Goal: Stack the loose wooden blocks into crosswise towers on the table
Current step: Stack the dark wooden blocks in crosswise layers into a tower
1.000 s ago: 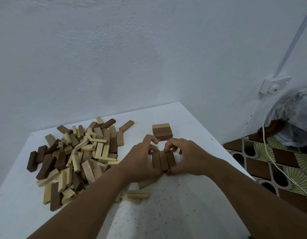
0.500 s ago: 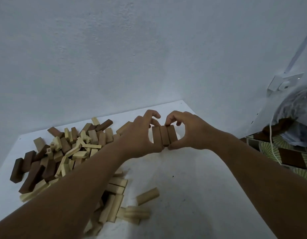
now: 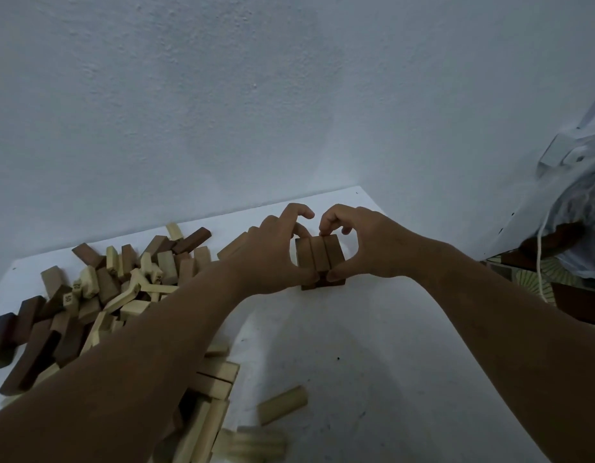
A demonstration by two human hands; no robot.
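Note:
A row of three brown blocks (image 3: pixel 319 257) lies side by side on top of the small tower (image 3: pixel 323 284) near the table's far right corner. My left hand (image 3: pixel 272 255) grips the row's left side and my right hand (image 3: pixel 359 245) grips its right side, thumbs at the near ends and fingers at the far ends. Only the tower's dark front edge shows beneath the row. A big pile of loose light and dark blocks (image 3: pixel 99 295) lies on the left of the white table (image 3: pixel 373 379).
Several pale blocks (image 3: pixel 216 379) lie under my left forearm, one loose block (image 3: pixel 282 404) and another (image 3: pixel 256 442) near the front. A wall stands just behind the table. To the right, beyond the table edge, are a plastic bag (image 3: pixel 577 215), a white cable and patterned floor.
Both hands carried the row of three brown blocks away from me, from the table's middle to the small tower, and the row now rests on it.

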